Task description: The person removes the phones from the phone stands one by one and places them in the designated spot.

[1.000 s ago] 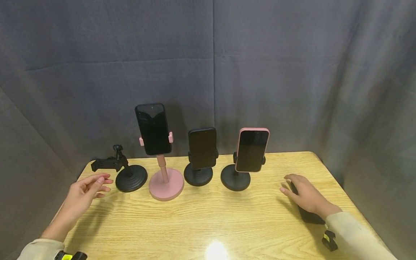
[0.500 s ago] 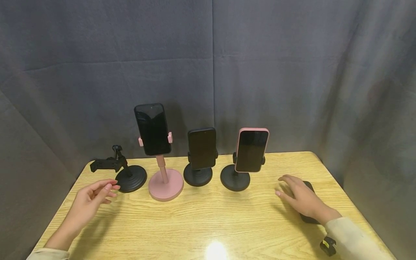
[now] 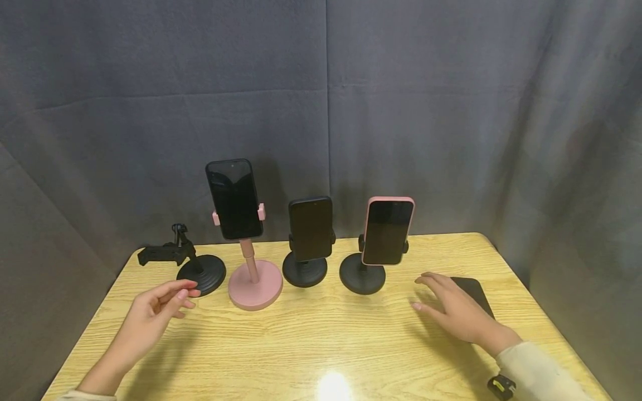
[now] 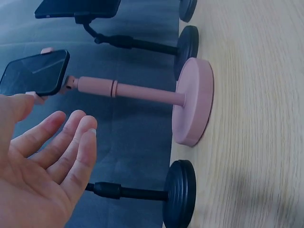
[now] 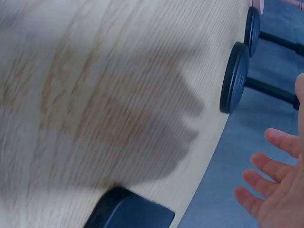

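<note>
My left hand (image 3: 150,320) hovers over the left of the table, fingers loosely bent and holding nothing, its fingertips overlapping the base of a black phone stand (image 3: 213,273). That stand's clamp tilts to the left with no phone in it. Over the table's right side, my right hand (image 3: 458,312) is held with relaxed, spread fingers and nothing in its grasp. A dark phone (image 3: 473,292) lies flat beneath it, partly hidden by the hand. Its rounded corner also shows in the right wrist view. In the left wrist view, the left hand's palm (image 4: 38,190) and spread fingers show.
Along the back stand a pink stand (image 3: 256,287) gripping a black phone (image 3: 234,200), a black stand (image 3: 305,273) with a black phone (image 3: 312,228), and another black stand (image 3: 363,278) with a pink-edged phone (image 3: 388,231). A grey curtain (image 3: 426,111) hangs behind.
My left hand has drifted right and slightly toward me. My right hand has shifted left, uncovering more of the flat phone. The stands and phones stay where they were.
</note>
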`<state>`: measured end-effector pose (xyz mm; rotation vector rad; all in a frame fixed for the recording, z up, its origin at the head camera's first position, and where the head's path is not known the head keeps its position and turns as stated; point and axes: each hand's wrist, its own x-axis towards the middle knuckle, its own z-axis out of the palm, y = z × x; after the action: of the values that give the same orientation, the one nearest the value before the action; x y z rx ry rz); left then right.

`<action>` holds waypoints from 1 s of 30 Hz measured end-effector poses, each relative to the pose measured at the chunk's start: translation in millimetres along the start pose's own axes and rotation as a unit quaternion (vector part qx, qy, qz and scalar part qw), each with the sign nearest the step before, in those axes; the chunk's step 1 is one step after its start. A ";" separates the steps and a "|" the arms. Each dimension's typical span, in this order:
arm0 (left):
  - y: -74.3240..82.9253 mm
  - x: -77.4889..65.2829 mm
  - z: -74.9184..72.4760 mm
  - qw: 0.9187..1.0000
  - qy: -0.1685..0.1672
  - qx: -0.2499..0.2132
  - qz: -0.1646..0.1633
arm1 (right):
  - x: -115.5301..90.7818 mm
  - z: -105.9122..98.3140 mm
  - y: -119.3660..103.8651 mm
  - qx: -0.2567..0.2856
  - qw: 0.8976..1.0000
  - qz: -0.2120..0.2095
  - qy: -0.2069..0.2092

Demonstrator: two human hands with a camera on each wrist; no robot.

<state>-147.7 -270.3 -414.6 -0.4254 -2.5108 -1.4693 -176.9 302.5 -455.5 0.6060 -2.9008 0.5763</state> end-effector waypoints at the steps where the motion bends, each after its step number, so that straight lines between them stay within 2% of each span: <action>1: 1.6 -0.2 1.1 1.000 -0.001 0.001 0.000 | 0.0 0.1 -2.4 -0.002 1.000 -0.002 0.000; 11: 8.3 -2.7 13.7 1.000 -0.006 0.011 -0.004 | -0.5 3.4 -27.7 -0.014 1.000 -0.018 -0.008; 16: 14.7 -3.5 17.5 1.000 -0.010 0.020 -0.009 | 0.1 2.9 -39.5 -0.023 0.999 -0.039 -0.006; 25: 22.5 -1.2 23.3 1.000 -0.002 0.018 0.013 | 4.4 4.5 -62.4 -0.036 0.995 -0.091 -0.001; 30: 25.8 0.1 26.5 1.000 -0.009 0.015 0.000 | 7.8 6.0 -74.8 -0.040 0.992 -0.119 -0.001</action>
<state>-139.6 -235.2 -406.4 -0.4351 -2.5434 -1.4310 -153.7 234.0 -434.0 0.9245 -2.7805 0.4248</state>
